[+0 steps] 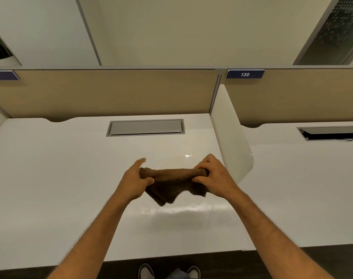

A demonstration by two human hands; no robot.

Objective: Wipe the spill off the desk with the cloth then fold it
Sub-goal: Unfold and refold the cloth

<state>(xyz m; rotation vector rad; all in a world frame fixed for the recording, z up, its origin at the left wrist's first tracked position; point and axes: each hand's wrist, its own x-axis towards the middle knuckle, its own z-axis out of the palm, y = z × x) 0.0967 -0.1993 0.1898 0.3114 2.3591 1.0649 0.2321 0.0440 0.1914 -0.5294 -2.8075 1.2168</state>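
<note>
Brown cloth (172, 183) — one, two hands — left hand (135, 181), right hand (213, 175); white desk (61, 168)

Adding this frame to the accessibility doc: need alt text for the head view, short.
Two bare hands hold a brown cloth stretched between them above a white desk, the left hand and right hand each gripping one end while the rest hangs down. Behind are a closed grey cable hatch, a tan partition and a "139" label.

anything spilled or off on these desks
No spill shows on the desk; only glare. Both hands, left and right, hold the cloth above it. One oddity: the next desk's cable hatch stands open, while this one's is closed.
</note>
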